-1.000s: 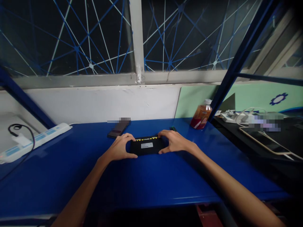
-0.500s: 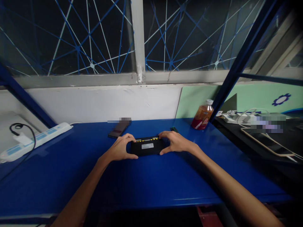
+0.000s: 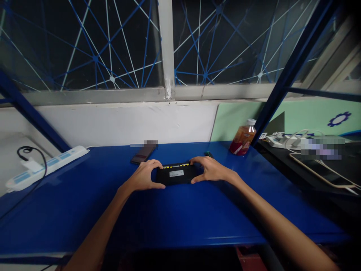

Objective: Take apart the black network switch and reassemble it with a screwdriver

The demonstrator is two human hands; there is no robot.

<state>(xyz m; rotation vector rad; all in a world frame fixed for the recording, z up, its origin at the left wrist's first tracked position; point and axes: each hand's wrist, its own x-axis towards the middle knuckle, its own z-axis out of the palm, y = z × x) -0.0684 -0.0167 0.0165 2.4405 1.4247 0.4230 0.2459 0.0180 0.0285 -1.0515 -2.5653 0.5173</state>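
In the head view, the left hand (image 3: pixel 143 177) is grasping the left end of a flat black box (image 3: pixel 166 178) bearing a white label (image 3: pixel 176 173), while the right hand (image 3: pixel 212 169) is gripping its right end. They are holding it around the middle of the blue tabletop (image 3: pixel 180 218); whether it is touching is unclear. A smartphone (image 3: pixel 143 153) is lying beyond the left hand, and a drink bottle (image 3: pixel 243 138) is standing far right.
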